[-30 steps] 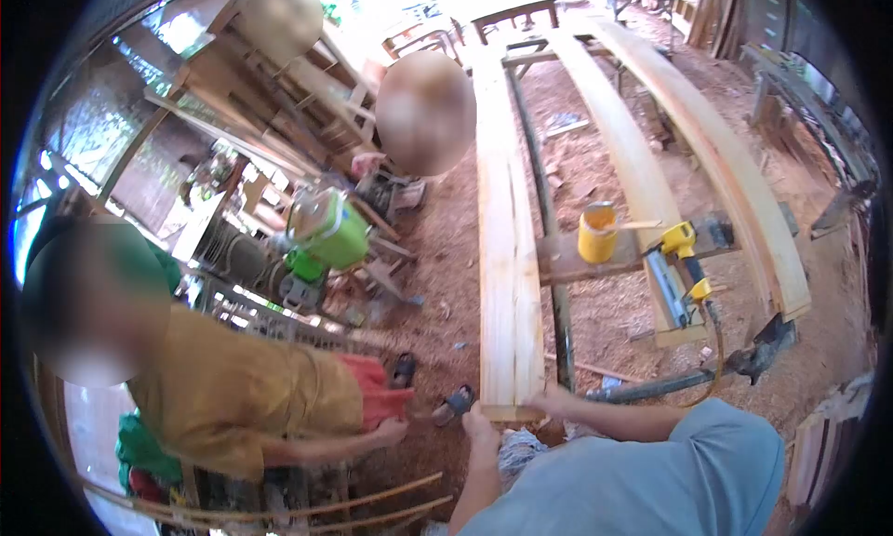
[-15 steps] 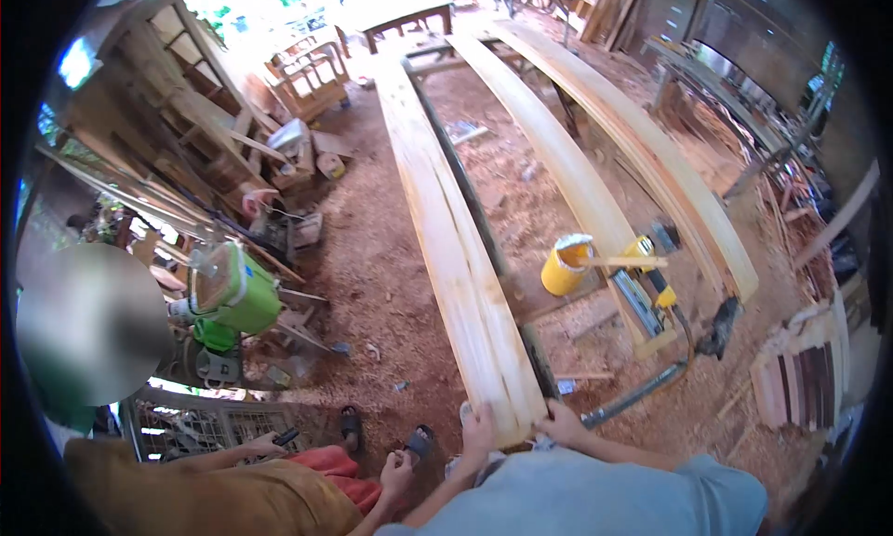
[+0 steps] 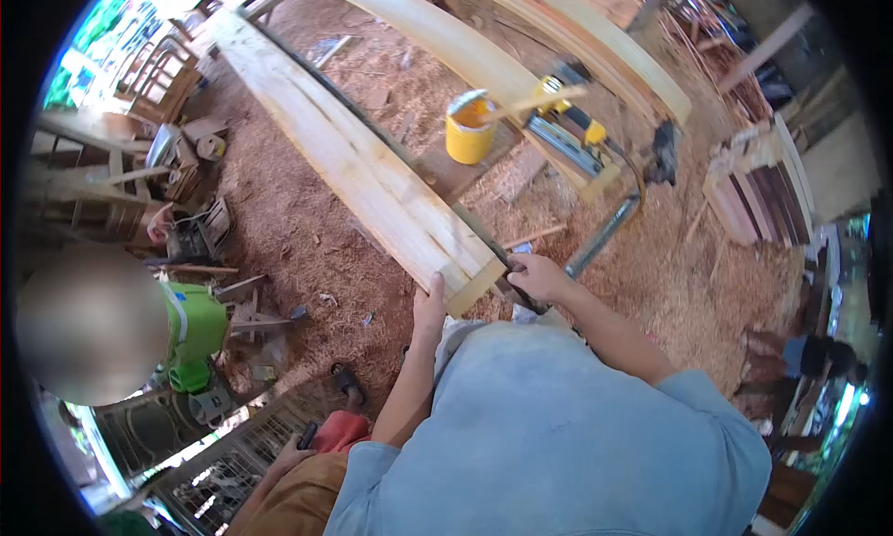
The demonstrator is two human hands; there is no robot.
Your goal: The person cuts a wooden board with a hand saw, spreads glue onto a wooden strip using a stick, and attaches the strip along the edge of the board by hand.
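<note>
A long, pale wooden plank (image 3: 358,154) stretches away from me, its near end close to my waist. At the left edge of that end, my left hand (image 3: 429,305) grips the plank with its thumb on top and its other fingers hidden below. My right hand (image 3: 539,278) is closed at the right corner of the same end, its fingers curled against the edge. A dark rail (image 3: 321,82) runs along the plank's right side. Right of the plank stand a yellow bucket (image 3: 469,138) with a wooden stick across it and a yellow-and-black nail gun (image 3: 569,136).
More long boards (image 3: 595,43) lie beyond the bucket. A hose-like dark tube (image 3: 603,236) leads from the nail gun. Wood shavings (image 3: 298,229) cover the floor. To my left sits another person in an orange-brown top (image 3: 302,494), near a green container (image 3: 195,322).
My view has turned and dipped, so the plank now slants to the left and its end face shows. Both hands stay at the plank's near end.
</note>
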